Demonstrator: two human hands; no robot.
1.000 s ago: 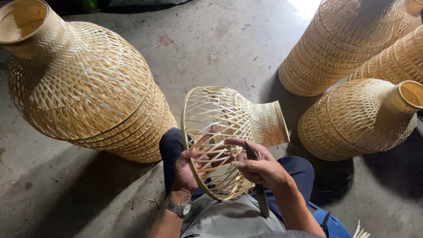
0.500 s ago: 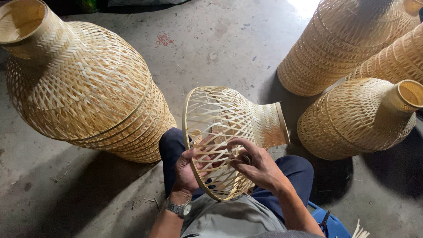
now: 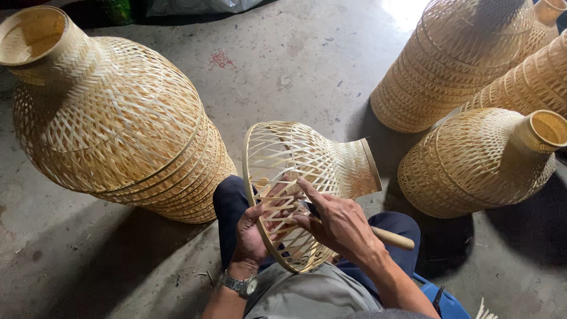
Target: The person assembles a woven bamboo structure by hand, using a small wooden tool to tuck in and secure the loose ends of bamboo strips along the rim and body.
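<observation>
The woven basket [image 3: 307,189] lies on its side across the person's knees, its open rim facing them, so the left hand [image 3: 254,236] grips the rim steady while the right hand [image 3: 336,221], closed around a wooden-handled knife [image 3: 390,237], works the strips.

Two things here may count as packages, both lying on the concrete floor at its far edge, along the top border of the view. One is a pale, whitish plastic bag [image 3: 201,6], crumpled and glossy, cut off by the frame so that only its lower folds show. Just to its left sits a dark green package [image 3: 115,9], mostly in shadow, its shape too cropped to tell. No labels, signs or screens show anywhere.
</observation>
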